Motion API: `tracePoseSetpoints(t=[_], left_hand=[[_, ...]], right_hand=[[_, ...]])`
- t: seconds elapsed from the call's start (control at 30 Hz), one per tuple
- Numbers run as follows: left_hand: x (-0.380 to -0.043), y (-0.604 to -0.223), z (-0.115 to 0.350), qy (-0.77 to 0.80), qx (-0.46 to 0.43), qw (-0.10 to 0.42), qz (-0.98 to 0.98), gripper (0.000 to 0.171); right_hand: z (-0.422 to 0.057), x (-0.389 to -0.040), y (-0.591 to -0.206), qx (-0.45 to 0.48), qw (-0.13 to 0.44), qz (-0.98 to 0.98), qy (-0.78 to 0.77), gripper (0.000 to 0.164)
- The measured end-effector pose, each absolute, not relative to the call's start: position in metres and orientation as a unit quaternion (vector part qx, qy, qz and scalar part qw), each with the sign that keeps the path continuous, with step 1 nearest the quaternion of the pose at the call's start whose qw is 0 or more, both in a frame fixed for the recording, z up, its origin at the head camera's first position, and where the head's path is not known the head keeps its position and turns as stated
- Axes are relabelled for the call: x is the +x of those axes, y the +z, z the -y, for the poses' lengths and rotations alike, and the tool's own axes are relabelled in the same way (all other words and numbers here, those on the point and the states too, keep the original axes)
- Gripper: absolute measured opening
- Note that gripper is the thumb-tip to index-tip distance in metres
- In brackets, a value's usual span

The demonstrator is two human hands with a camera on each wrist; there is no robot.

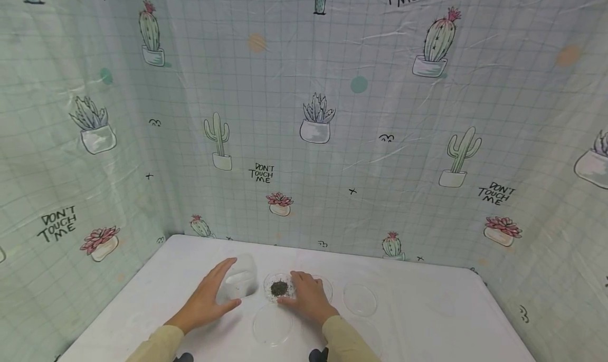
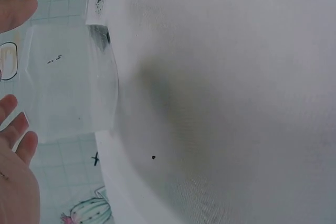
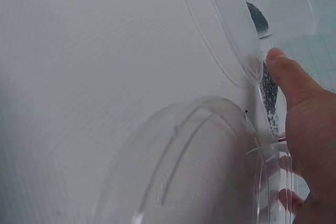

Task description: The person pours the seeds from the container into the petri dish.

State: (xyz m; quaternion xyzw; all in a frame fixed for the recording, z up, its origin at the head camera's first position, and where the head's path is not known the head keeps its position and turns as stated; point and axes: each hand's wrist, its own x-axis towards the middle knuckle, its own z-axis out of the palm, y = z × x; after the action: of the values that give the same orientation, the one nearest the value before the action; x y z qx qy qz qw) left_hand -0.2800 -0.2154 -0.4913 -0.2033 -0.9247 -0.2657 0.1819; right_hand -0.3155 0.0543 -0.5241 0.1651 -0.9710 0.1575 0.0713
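My left hand (image 1: 206, 299) is spread beside a translucent plastic container (image 1: 241, 274), thumb and fingers apart from its walls. A few dark specks cling to this container in the left wrist view. To its right stands a round clear petri dish (image 1: 267, 291) with a heap of dark grains (image 1: 279, 288) and paler bits around them. My right hand (image 1: 312, 300) holds this dish at its right side, thumb at the near rim and fingers toward the far rim. In the right wrist view the thumb (image 3: 294, 80) lies along the dish wall; other clear dishes partly cover the fingers.
An empty-looking clear dish (image 1: 272, 326) lies in front of the grain dish. Another clear dish (image 1: 360, 299) lies to the right, and one more (image 1: 326, 288) is partly behind my right hand. A cactus-print curtain (image 1: 304, 167) surrounds the white table (image 1: 437, 320).
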Motion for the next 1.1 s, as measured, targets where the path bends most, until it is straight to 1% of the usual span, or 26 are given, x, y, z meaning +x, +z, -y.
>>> tracePoseSetpoints(t=[0.17,0.4,0.63,0.8,1.1], left_hand=[[-0.276,-0.488,0.213,-0.269,-0.212,0.176,0.923,0.09],[-0.269,-0.484,0.21,-0.274,-0.23,0.165,0.919,0.094],[-0.268,-0.485,0.207,-0.244,-0.261,0.181,0.916,0.093],[-0.266,-0.486,0.205,-0.25,-0.269,0.18,0.912,0.093],[-0.263,-0.485,0.203,-0.271,-0.276,0.144,0.911,0.087]], right_hand=[[-0.055,-0.316,-0.525,0.167,0.066,0.971,0.156,0.084],[-0.056,-0.317,-0.525,0.169,0.063,0.969,0.166,0.083],[-0.056,-0.315,-0.525,0.172,0.065,0.969,0.165,0.083],[-0.055,-0.314,-0.525,0.171,0.072,0.97,0.155,0.084],[-0.055,-0.313,-0.525,0.168,0.075,0.971,0.155,0.084]])
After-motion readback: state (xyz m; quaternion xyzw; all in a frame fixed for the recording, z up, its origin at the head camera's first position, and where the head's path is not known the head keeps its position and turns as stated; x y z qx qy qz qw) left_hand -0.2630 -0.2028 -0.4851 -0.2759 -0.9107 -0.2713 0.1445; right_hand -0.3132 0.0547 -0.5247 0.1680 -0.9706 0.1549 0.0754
